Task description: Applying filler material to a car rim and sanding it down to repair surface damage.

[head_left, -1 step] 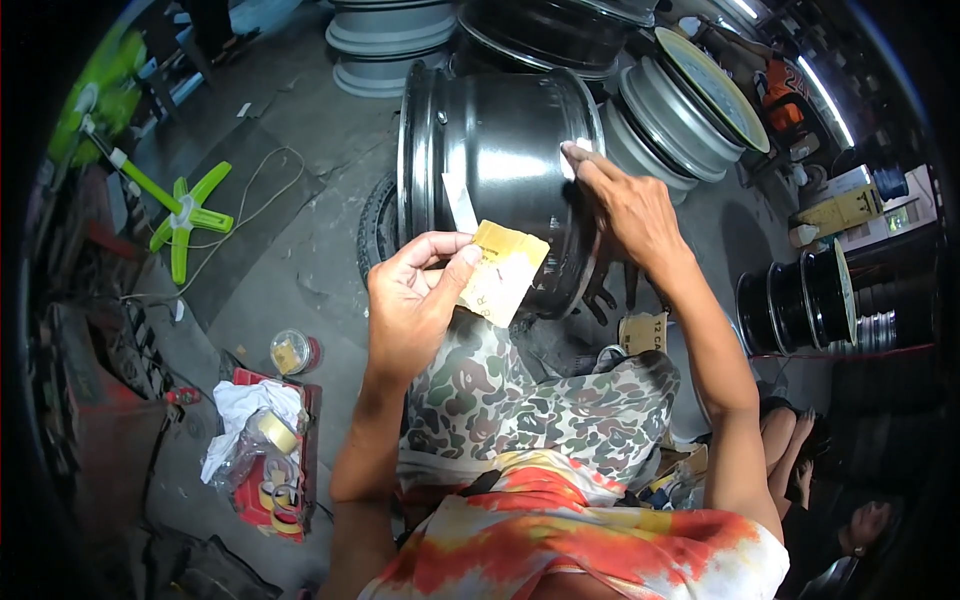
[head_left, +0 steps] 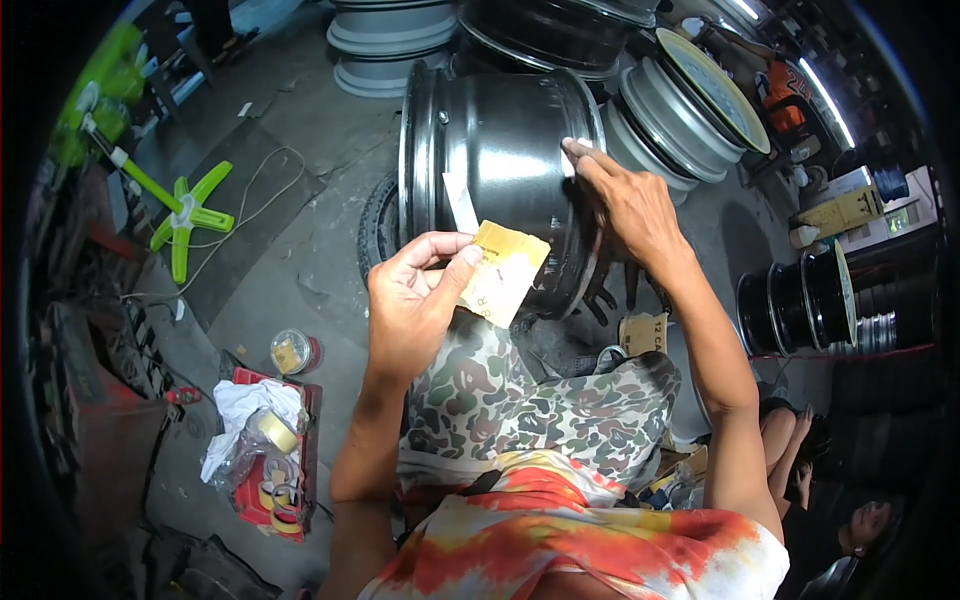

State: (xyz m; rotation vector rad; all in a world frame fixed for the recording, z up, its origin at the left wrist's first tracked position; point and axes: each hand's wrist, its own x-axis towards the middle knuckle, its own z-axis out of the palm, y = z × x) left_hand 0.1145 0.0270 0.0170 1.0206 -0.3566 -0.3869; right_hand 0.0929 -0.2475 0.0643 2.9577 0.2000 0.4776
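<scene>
A glossy black wheel rim (head_left: 500,130) stands on its side ahead of me. My left hand (head_left: 410,300) pinches a square of sandpaper (head_left: 508,270) between thumb and fingers, its yellowish printed back toward me, in front of the rim's lower part. Just above those fingers a narrow white strip (head_left: 460,203) lies across the barrel; whether the hand touches it I cannot tell. At the rim's right edge my right hand (head_left: 635,205) is closed over the lip, index and middle fingers on the barrel. Its thumb is hidden.
More rims (head_left: 690,110) are stacked behind and to the right. A red tray (head_left: 310,450) with tape rolls and a white cloth (head_left: 255,400) stands left, near a round can (head_left: 296,352). A green fan base (head_left: 188,212) and cord are farther left. A person (head_left: 865,525) sits lower right.
</scene>
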